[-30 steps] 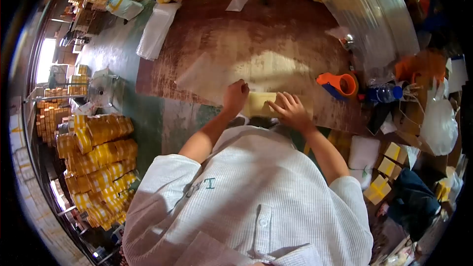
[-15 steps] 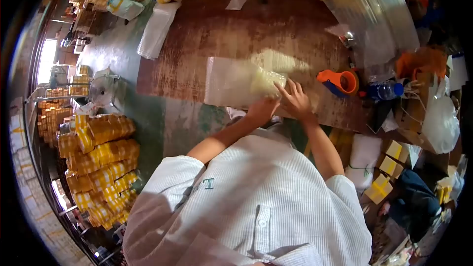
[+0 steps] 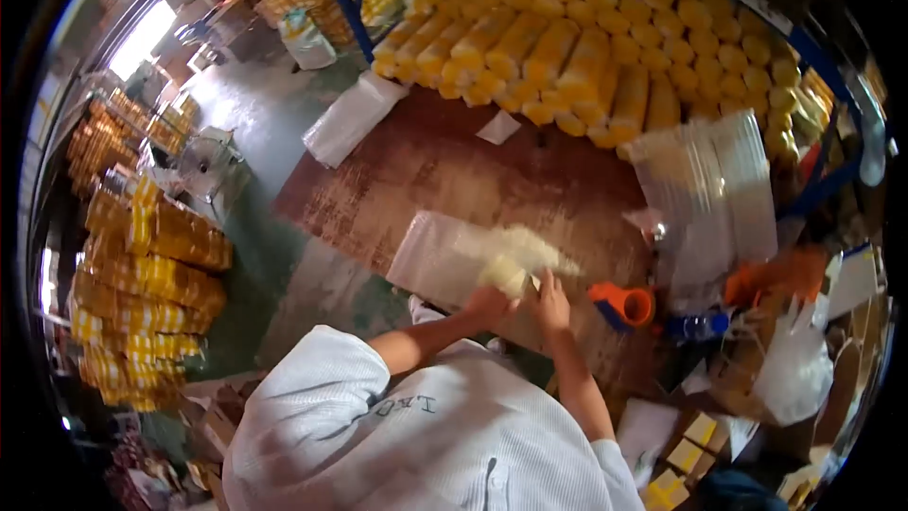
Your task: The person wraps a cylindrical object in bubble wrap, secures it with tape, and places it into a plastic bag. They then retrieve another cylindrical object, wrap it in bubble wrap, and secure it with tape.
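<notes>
A translucent plastic sheet (image 3: 430,254) lies on the worn reddish-brown table, its left part spread flat. At its right end is a pale yellow bundle (image 3: 504,274), partly wrapped in film. My left hand (image 3: 492,305) is closed on the bundle's lower edge, fingers curled. Close beside it, my right hand (image 3: 552,305) has its fingers pressed together on the bundle's right end. The fingertips and the bundle's underside are partly hidden. Just right of my right hand sits an orange and blue tape dispenser (image 3: 624,307).
Yellow-ended rolls (image 3: 530,47) are piled behind the table (image 3: 454,147). Clear plastic sheets (image 3: 709,189) lie at the right, near a blue-capped bottle (image 3: 698,326). A white plastic stack (image 3: 355,118) rests at the back left corner. Yellow-taped packages (image 3: 156,265) stand on the left.
The view has tilted up and turned, showing more of the roll pile. My hands have come together at the pale yellow bundle, which was flatter and farther right on the sheet earlier.
</notes>
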`<action>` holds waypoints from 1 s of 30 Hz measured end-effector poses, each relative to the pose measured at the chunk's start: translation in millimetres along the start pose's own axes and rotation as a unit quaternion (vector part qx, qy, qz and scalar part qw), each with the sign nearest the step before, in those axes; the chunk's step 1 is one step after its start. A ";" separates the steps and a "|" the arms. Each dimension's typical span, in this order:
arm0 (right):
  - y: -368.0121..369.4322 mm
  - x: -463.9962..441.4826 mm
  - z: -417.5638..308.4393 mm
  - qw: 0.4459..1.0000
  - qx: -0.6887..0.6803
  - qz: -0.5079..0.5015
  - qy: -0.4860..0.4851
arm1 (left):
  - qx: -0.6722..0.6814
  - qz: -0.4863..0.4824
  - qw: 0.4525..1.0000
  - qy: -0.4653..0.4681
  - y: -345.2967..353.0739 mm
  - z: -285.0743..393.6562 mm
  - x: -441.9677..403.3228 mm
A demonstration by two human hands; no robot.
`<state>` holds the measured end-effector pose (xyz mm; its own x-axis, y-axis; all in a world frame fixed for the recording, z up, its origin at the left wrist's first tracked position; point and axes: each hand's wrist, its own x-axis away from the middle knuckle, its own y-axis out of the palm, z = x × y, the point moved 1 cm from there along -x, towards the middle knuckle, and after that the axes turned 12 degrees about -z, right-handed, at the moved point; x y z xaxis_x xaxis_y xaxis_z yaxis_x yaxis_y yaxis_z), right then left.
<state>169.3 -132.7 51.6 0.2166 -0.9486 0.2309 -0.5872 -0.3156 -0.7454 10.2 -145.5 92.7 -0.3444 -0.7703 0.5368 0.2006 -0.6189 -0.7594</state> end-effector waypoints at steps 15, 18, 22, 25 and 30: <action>13.7 -81.9 41.0 0.985 -0.090 -0.083 -0.118 | 0.009 0.000 1.000 0.023 7.9 -11.8 -17.3; -2.4 -80.8 45.3 0.987 -0.081 -0.122 -0.062 | -0.025 -0.004 1.000 0.007 -2.9 -3.7 -6.7; -5.9 -50.0 65.8 0.986 -0.160 0.021 0.042 | 0.013 0.100 0.988 0.120 9.9 -13.5 -12.8; -7.5 -28.5 92.5 0.980 -0.071 0.052 0.179 | 0.061 0.132 0.965 0.220 50.5 -34.5 -65.9; 5.7 21.6 95.6 0.983 -0.055 0.082 0.157 | -0.056 0.062 0.991 0.104 35.4 -15.7 -75.4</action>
<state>245.2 -152.5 -7.5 -0.1281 -0.9428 0.3077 -0.6788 -0.1429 -0.7203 28.8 -106.9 19.5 -0.5070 -0.7835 0.3593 0.1531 -0.4921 -0.8570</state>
